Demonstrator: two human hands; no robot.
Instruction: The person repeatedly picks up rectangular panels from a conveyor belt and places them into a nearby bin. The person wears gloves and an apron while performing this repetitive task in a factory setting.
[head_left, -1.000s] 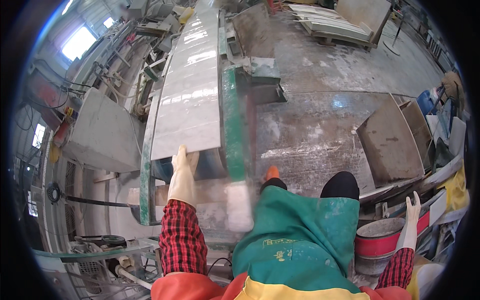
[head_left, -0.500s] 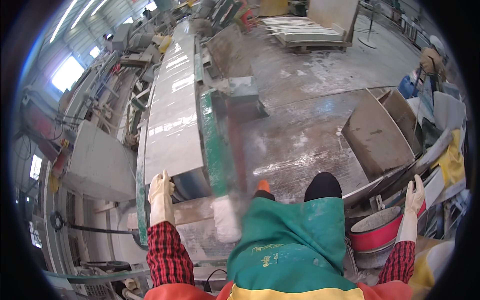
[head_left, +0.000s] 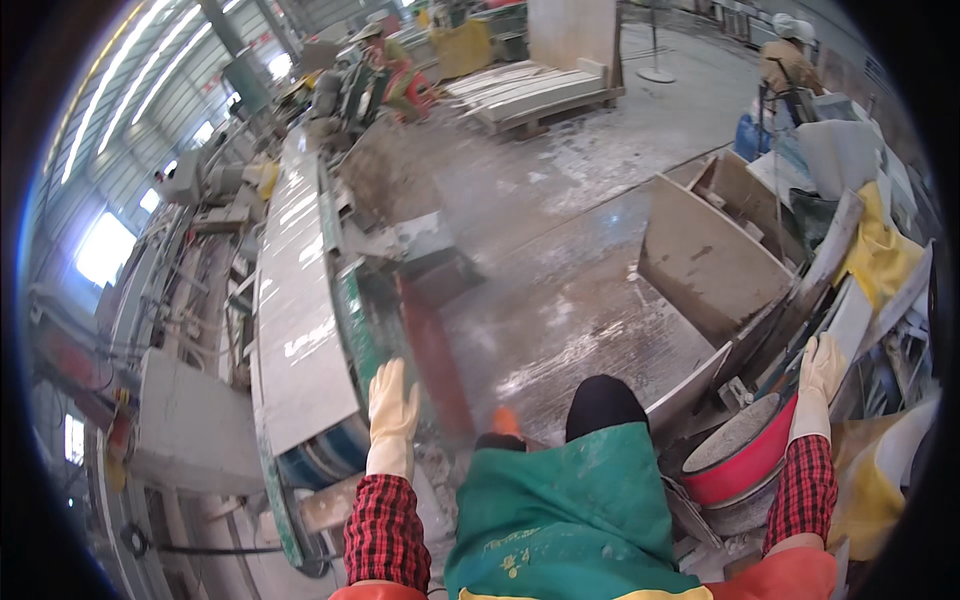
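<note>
My left hand [head_left: 393,418], in a cream rubber glove, is open with its fingers stretched out. It appears in front of the green rail [head_left: 362,320] at the right side of a long, pale, wet conveyor belt [head_left: 305,370]; whether it touches the rail I cannot tell. A blue roller [head_left: 327,458] shows at the belt's near end. My right hand [head_left: 821,372], gloved alike, is raised with its fingers extended and nothing visible in it. Below and left of it stands a round red tub [head_left: 752,462] with a grey, grainy top.
Brown boards [head_left: 705,260] form a bin at the right, with yellow cloth [head_left: 885,250] and scrap slabs beyond. Pale slabs lie on a pallet [head_left: 535,100] at the back. One person [head_left: 790,65] is far right, another [head_left: 395,75] far back. The floor [head_left: 560,290] looks wet.
My left hand has left the belt's near corner, moved right and opened from a curl. My right hand stays raised near the red tub. The view has turned rightward.
</note>
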